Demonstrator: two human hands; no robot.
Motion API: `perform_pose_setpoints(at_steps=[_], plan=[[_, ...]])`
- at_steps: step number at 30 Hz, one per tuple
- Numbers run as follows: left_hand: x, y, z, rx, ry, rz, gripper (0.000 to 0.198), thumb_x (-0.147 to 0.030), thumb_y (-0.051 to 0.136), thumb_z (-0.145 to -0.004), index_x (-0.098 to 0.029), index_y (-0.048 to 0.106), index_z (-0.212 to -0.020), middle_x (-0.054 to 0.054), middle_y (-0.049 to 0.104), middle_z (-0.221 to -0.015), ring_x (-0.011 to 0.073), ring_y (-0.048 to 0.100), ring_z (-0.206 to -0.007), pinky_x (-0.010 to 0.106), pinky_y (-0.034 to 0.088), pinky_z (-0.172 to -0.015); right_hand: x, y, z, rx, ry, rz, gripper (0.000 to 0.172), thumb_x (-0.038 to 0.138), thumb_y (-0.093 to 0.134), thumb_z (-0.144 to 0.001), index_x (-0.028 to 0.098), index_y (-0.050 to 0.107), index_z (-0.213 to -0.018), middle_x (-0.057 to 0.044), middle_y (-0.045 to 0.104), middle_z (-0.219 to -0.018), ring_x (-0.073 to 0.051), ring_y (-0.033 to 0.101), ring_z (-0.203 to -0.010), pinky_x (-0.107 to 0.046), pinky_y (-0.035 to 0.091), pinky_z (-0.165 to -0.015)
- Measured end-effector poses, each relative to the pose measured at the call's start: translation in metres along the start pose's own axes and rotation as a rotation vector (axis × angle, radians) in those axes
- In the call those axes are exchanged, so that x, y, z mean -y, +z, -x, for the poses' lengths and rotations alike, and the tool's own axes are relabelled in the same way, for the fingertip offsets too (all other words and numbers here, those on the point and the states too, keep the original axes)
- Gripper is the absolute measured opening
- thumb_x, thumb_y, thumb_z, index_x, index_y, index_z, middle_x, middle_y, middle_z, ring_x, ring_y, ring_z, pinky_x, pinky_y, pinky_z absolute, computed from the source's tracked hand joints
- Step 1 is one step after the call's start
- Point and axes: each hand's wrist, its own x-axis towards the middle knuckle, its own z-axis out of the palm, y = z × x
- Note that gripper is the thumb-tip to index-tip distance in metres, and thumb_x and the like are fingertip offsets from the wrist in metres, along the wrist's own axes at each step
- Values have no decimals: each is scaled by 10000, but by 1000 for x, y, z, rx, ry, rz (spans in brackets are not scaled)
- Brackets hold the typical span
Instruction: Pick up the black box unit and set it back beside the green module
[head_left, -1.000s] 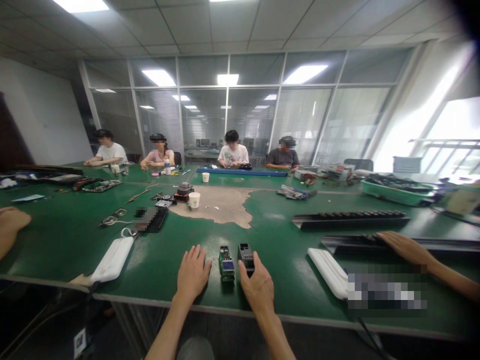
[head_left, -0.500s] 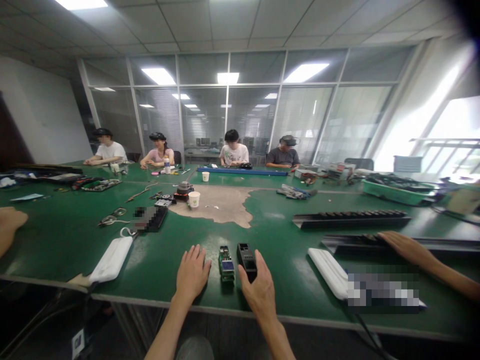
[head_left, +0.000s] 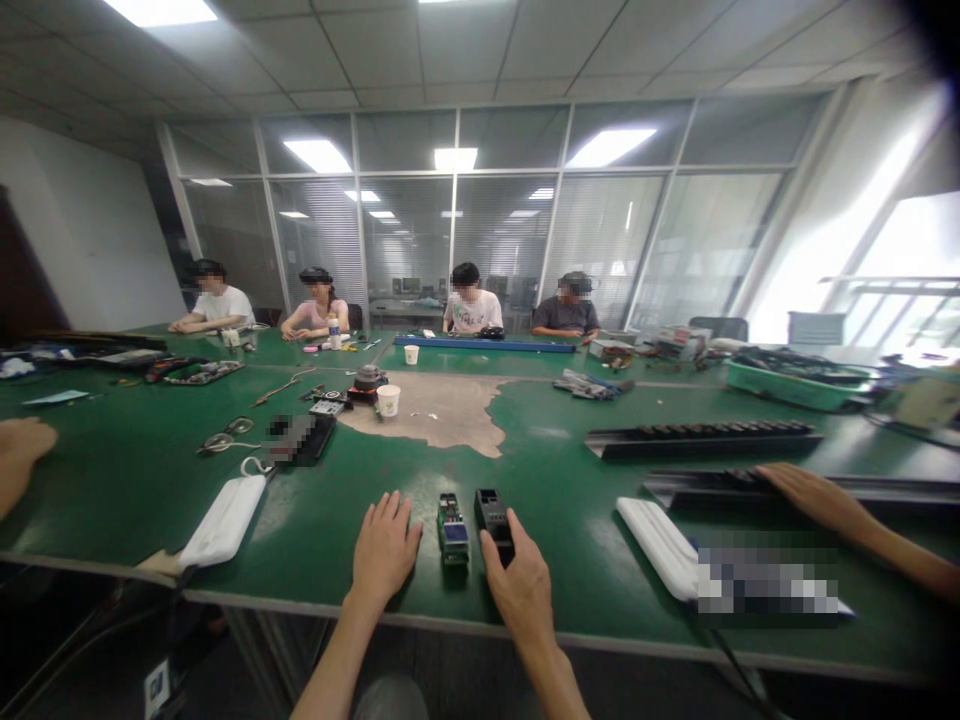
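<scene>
My left hand [head_left: 385, 549] lies flat on the green table [head_left: 315, 530] with its fingers spread, holding nothing. Just to its right stands a small green circuit board module [head_left: 453, 529], untouched. My right hand [head_left: 519, 583] rests on the near end of a small black plastic housing [head_left: 491, 510], with thumb and fingers closing round its sides. The housing's far end sticks out beyond my fingers.
White pouches lie at the left [head_left: 224, 520] and right [head_left: 660, 543]. Another person's hand [head_left: 814, 497] rests on a long black tray [head_left: 750, 485] at the right; another hand [head_left: 21, 450] is at the left edge. A paper cup [head_left: 388, 400] and tools sit mid-table. Several people sit at the far side.
My right hand has slid slightly back toward me along the black housing. My left hand has stayed flat in place.
</scene>
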Motion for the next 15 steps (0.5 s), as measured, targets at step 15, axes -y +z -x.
perform_pose_setpoints(at_steps=[15], plan=[[-1,-3,1,-6,-3,13,506,-433,353,-990,-180,543,-1385,133,475,-1500,281,387,-1418,498,304,-1170,76,-14,-13,-4,-44,-59,655,538,451,-936,66,535,-1382,-189,622,-1311,-295,600,-1200,-398,442,-1028]])
